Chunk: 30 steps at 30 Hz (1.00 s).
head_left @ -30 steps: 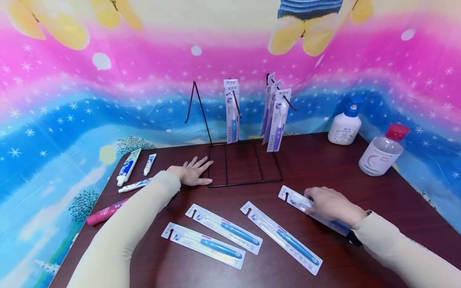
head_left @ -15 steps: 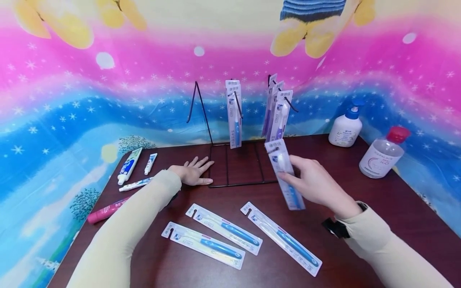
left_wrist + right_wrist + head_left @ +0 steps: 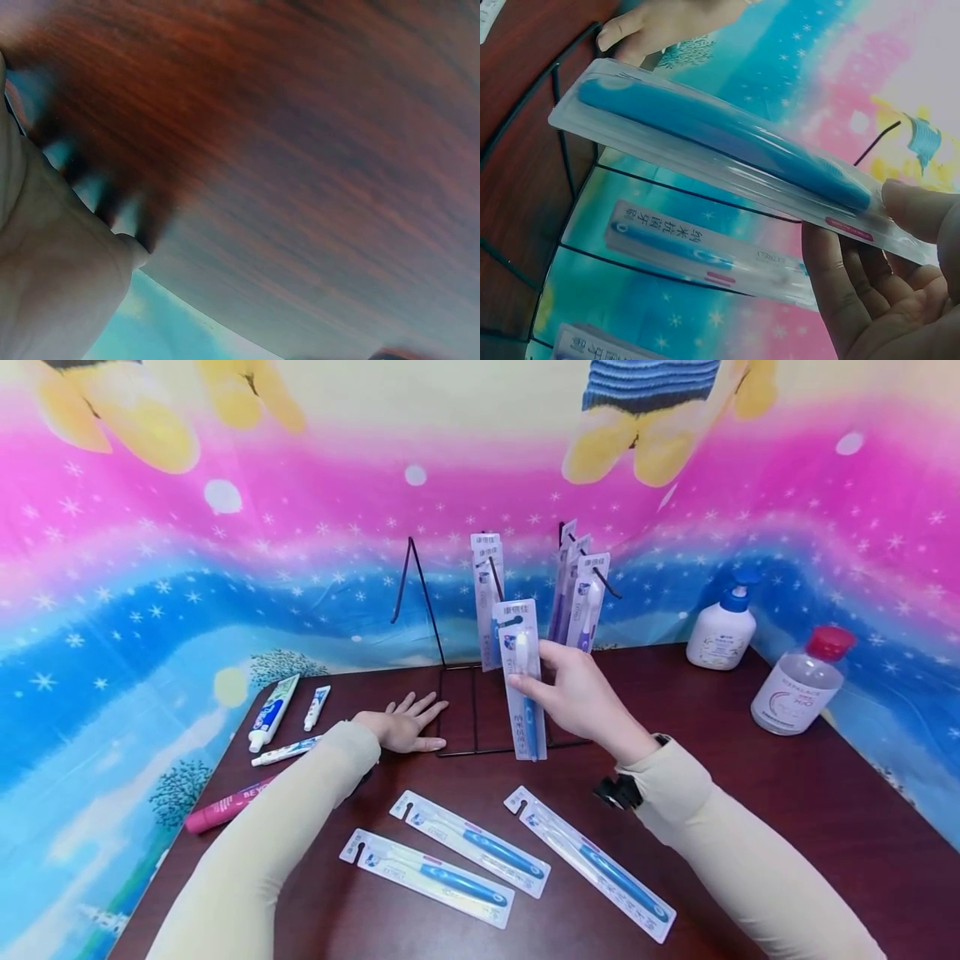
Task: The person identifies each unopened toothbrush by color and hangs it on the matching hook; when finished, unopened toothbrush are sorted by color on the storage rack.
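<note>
My right hand (image 3: 585, 693) holds a packaged blue toothbrush (image 3: 527, 718) upright between thumb and fingers, above the base of a black wire rack (image 3: 427, 602). In the right wrist view, thumb and fingers pinch the head end of this pack (image 3: 727, 142). Just behind it, packaged blue toothbrushes (image 3: 483, 602) hang on the rack's middle hook. Purple ones (image 3: 587, 602) hang on the right hook; the left hook bears nothing. My left hand (image 3: 403, 728) lies flat with spread fingers on the table, its fingertips at the left edge of the rack's base.
Three packaged blue toothbrushes, including the right one (image 3: 592, 864), lie on the dark wooden table (image 3: 720, 752) in front. Toothpaste tubes (image 3: 273, 714) and a pink tube (image 3: 225, 806) lie left. A pump bottle (image 3: 722, 631) and a red-capped bottle (image 3: 798, 685) stand right.
My right hand has lifted the packaged toothbrush off the table at the right, turned it upright and carried it left to the middle hook. The left hand has stayed in place.
</note>
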{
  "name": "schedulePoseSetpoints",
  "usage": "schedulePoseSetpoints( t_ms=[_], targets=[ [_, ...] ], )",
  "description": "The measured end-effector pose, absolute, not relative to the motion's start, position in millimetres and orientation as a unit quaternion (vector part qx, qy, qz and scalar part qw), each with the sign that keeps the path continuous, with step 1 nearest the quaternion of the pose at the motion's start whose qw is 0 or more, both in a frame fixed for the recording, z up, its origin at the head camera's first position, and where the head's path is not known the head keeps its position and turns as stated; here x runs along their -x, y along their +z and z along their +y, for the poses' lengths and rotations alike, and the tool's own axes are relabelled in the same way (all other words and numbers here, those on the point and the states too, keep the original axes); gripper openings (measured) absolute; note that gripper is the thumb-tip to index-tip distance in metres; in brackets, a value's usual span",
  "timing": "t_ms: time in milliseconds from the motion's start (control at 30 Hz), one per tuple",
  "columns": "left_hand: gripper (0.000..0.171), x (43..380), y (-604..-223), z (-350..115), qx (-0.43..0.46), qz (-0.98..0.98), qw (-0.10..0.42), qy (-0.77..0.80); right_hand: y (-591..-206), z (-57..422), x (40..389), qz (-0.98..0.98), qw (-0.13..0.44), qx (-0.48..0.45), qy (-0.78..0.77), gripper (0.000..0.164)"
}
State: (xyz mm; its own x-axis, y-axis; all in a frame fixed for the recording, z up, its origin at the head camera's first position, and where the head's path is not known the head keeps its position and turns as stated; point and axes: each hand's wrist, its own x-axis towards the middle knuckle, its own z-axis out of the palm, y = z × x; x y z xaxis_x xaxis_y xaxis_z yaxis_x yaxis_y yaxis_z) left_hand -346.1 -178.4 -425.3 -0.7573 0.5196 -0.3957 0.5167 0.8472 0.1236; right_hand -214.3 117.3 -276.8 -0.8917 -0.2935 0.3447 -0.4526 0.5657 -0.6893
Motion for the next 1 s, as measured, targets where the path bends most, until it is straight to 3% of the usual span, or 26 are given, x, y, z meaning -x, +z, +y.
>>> schedulePoseSetpoints(
  t_ms=[500,1000],
  targets=[
    [0.090,347.9,-423.1,-181.3,-0.268,0.940,0.212,-0.009,-275.5,102.8,246.6,-0.886,0.093,-0.191,0.413,0.038],
    [0.087,345.9,-423.7,-176.7,-0.258,0.940,0.223,-0.009,-276.1,90.1,316.9,-0.895,0.065,-0.142,0.418,0.038]
  ],
)
